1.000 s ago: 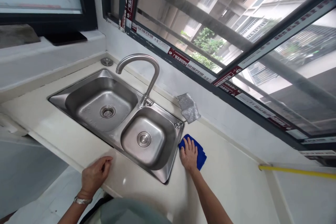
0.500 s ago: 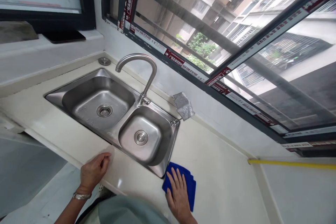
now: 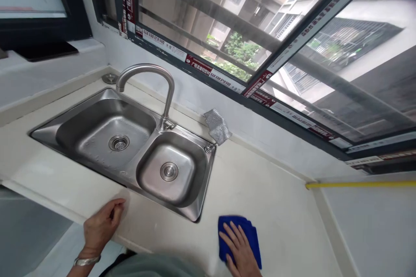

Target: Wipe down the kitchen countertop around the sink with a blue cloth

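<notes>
My right hand [image 3: 239, 246] lies flat with fingers spread on a folded blue cloth [image 3: 253, 239], pressing it on the countertop to the right of the sink. Close to the counter's front edge rests my left hand [image 3: 103, 227], its fingers curled into a loose fist with nothing visible in them; a silver bracelet circles that wrist. A double-bowl steel sink [image 3: 132, 177] is set into the pale countertop [image 3: 256, 181]. Its curved faucet [image 3: 169, 91] rises behind the divider and points over the larger left bowl.
A crumpled silvery packet [image 3: 217, 126] sits behind the sink's right corner. At the back left lies a round metal drain piece [image 3: 110, 78]. A dark flat object [image 3: 45, 52] rests on the left ledge. Windows line the back wall, and a yellow pipe [image 3: 360, 185] runs at the right.
My right hand and the blue cloth have slid right, away from the sink's front corner. My left fist remains near the front edge. The view has shifted somewhat.
</notes>
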`<state>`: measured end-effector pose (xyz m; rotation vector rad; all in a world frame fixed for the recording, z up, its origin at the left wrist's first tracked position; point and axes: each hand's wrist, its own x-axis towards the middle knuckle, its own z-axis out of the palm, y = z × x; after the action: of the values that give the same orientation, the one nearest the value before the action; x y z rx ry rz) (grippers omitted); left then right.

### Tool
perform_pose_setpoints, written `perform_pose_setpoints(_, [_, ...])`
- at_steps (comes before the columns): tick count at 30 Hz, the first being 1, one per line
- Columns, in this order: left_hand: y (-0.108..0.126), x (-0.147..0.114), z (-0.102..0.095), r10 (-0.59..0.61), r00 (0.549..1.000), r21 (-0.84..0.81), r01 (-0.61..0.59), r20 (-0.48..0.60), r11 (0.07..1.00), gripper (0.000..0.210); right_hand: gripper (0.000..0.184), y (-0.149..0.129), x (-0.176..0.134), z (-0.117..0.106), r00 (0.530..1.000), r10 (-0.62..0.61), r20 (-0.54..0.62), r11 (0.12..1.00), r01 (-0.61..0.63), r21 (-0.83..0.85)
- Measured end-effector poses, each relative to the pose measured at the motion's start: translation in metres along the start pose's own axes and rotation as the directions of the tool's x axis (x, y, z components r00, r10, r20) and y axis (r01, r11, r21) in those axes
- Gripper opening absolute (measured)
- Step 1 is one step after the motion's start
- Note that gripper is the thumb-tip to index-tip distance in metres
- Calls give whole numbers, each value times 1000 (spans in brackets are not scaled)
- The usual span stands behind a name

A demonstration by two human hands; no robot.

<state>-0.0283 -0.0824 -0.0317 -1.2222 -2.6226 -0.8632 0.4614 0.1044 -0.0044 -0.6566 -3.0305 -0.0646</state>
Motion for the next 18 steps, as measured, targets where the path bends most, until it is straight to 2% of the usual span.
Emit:
perform_pose_setpoints(4, [3, 4, -4, -93, 994, 0, 93, 61, 996, 37, 63, 25, 47, 4, 987, 161, -24, 987, -161, 27])
perform_pose_setpoints(12, [10, 10, -13, -186, 973, -63, 196, 137, 979, 35, 60, 91, 140, 17, 951, 285, -119, 958, -285, 20])
perform_pose_setpoints(18, [2, 7, -10, -280, 934, -72, 302, 221, 950, 32, 55, 137, 197, 25, 906, 398, -143, 916, -402, 0])
